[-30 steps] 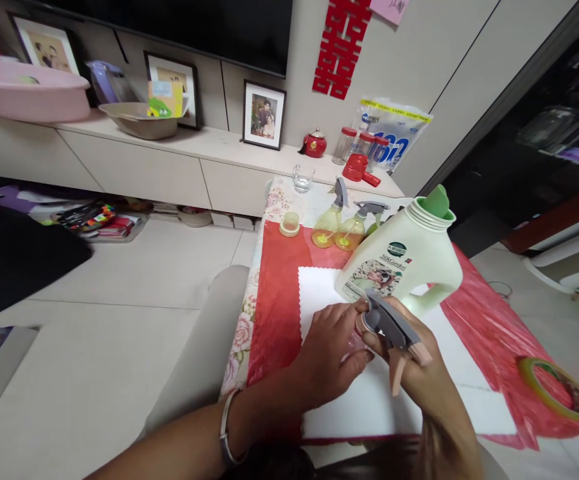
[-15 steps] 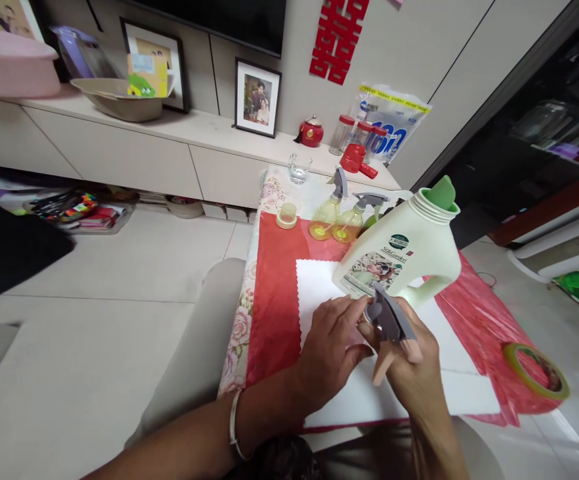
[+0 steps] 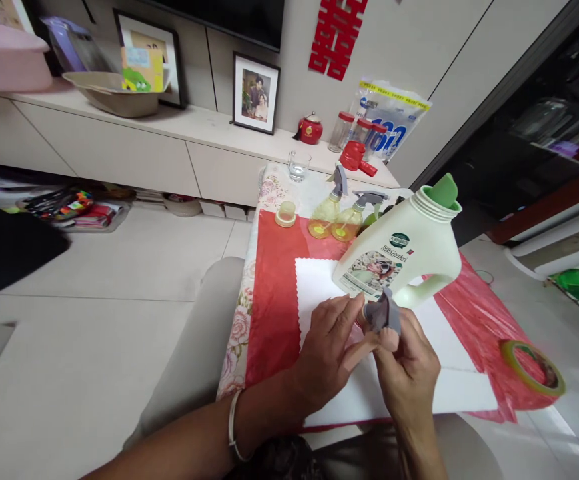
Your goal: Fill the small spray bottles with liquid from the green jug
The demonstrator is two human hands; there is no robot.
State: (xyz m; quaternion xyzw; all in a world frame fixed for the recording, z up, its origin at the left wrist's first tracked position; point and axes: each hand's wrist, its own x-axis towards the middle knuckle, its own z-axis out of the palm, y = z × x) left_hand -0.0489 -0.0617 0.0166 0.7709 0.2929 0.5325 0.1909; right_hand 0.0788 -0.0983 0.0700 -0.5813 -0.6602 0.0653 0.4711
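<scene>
Over a white sheet (image 3: 456, 393) with a scalloped edge, both of my hands are at a spray bottle. My left hand (image 3: 322, 350) curls round its body, which is mostly hidden behind the fingers. Closed on the grey and pinkish trigger spray head (image 3: 385, 315) is my right hand (image 3: 412, 367), at the bottle's neck. Just behind them stands a pale green detergent jug (image 3: 404, 250) with a green spout in its uncapped mouth. Further back are two spray bottles, one (image 3: 322, 223) beside the other (image 3: 348, 224), each holding some yellow liquid. A pale translucent cap (image 3: 286, 215) sits to their left.
Red sheeting (image 3: 273, 293) covers much of the flowered tablecloth (image 3: 239, 327). A roll of tape (image 3: 506, 357) lies at the right edge. A glass mug (image 3: 298, 167) stands at the back. Behind, a low cabinet (image 3: 224, 167) carries a red jar (image 3: 310, 129), a red-lidded glass jar (image 3: 340, 132) and picture frames.
The spray head has turned in my right hand, so its trigger now points more to the left, towards my left hand. My left hand stays round the bottle.
</scene>
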